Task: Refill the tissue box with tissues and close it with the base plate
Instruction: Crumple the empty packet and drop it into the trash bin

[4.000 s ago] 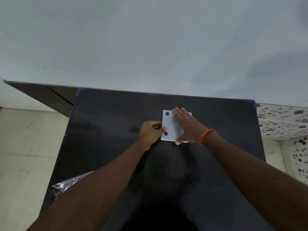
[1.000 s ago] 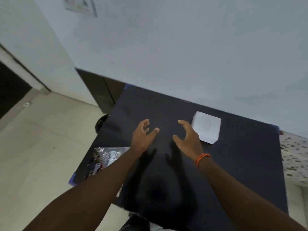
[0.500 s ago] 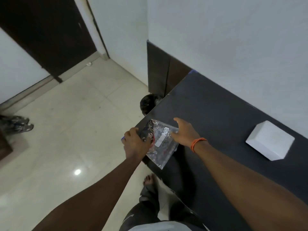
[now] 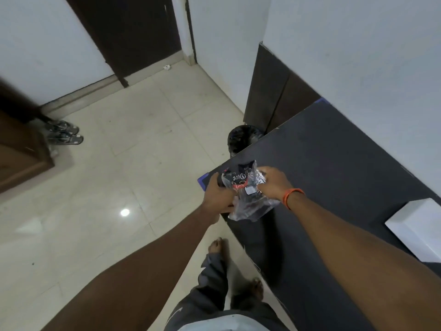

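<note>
Our left hand [image 4: 217, 194] and right hand [image 4: 272, 182] both grasping 1 clear plastic packet [image 4: 248, 194] at the corner of the black table [image 4: 334, 168], white tissue box [image 4: 416, 229] well apart at our right, floor tiles [image 4: 133, 177] below

A clear crinkled plastic tissue packet [image 4: 248, 192] with dark printing is sitting at the black table's corner, at about twelve o'clock. A plain white tissue box [image 4: 416, 229] is lying at three o'clock, well apart from it.
</note>
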